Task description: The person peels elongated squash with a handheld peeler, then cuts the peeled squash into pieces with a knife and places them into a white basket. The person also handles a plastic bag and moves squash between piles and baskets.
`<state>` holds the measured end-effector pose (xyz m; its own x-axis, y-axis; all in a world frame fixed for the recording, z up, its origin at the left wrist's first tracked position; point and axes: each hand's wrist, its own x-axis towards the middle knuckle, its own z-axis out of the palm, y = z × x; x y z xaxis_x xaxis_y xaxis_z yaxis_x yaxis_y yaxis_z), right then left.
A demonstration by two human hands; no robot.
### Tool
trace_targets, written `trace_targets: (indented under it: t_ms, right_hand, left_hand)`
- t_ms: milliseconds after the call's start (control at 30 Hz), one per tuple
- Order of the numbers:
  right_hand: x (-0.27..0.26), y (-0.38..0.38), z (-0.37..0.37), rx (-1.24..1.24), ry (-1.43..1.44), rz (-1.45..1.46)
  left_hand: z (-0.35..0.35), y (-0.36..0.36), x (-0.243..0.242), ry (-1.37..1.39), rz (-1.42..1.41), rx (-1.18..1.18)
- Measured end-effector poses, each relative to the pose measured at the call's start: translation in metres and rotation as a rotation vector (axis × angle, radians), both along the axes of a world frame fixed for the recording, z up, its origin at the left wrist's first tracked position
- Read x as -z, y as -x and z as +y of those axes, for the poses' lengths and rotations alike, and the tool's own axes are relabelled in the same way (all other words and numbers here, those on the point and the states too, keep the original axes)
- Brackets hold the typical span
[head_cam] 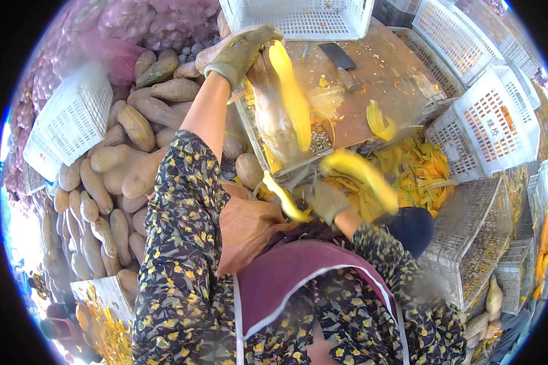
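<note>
My left hand [244, 52], in a soiled work glove, grips the upper end of a long tan squash [274, 118]. One side of the squash is bare bright yellow flesh; the rest keeps its skin. Its lower end rests over a plastic crate [322, 137] at the board's near edge. Low in front of my apron, my gloved right hand [329, 200] is curled and blurred by motion. A greyish tool, too smeared to identify, shows at its fingers. Right beside this hand, a wide yellow strip of peel [360, 178] is blurred, and a thinner strip [283, 198] lies left of it.
A cleaver [340, 59] lies on the wooden board [383, 77], with a curled peel [379, 121] nearer me. Peelings [424, 173] heap below. Unpeeled squashes [134, 127] pile up at left. White crates [488, 123] stand at right, another [301, 23] at the back.
</note>
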<state>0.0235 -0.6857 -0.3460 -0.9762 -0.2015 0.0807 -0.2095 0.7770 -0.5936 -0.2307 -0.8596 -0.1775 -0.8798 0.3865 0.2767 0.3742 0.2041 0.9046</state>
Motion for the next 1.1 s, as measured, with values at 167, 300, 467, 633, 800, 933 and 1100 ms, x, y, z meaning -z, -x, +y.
trace_targets:
  t_ms: [167, 300, 467, 633, 800, 933, 1100]
  right_hand:
    - [-0.059, 0.063, 0.026, -0.135, -0.360, 0.086]
    - [-0.098, 0.107, 0.027, -0.106, -0.318, 0.644]
    - [-0.022, -0.005, -0.006, 0.037, -0.092, -0.196]
    - [-0.071, 0.074, 0.022, 0.054, 0.031, -0.202]
    - [-0.086, 0.098, 0.022, 0.012, 0.033, 0.068]
    - [-0.051, 0.018, 0.003, 0.069, 0.024, -0.713]
    - [-0.120, 0.069, 0.019, -0.079, -0.326, 0.091]
  left_hand:
    - [0.011, -0.006, -0.013, -0.059, -0.270, -0.053]
    - [0.017, -0.003, -0.014, 0.297, -0.153, -0.047]
    - [-0.007, -0.003, -0.013, 0.240, -0.111, -0.084]
    - [0.008, 0.004, -0.009, 0.234, -0.179, -0.038]
    - [0.009, 0.012, 0.003, 0.308, 0.069, 0.015]
    - [-0.014, 0.009, 0.002, 0.308, 0.071, -0.019]
    - [0.005, 0.006, -0.013, 0.274, -0.076, -0.020]
